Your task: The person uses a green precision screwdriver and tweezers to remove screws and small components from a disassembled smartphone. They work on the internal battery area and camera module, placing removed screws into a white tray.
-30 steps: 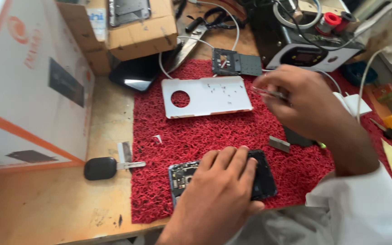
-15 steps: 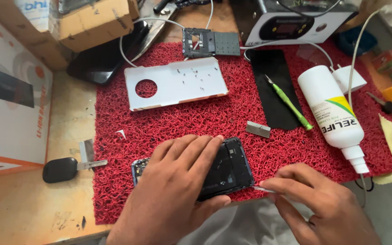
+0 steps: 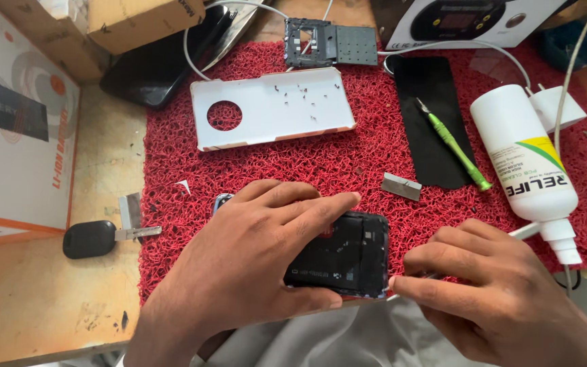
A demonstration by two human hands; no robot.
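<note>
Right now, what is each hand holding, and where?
Left hand presses down on the opened phone, covering its left part. Right hand pinches a thin tool at the phone's right edge.

Bare mat (image 3: 348,160) btwn white back cover (image 3: 273,109) & phone (image 3: 348,255) left passable; right blocked by bottle (image 3: 524,160), screwdriver (image 3: 453,144).
</note>
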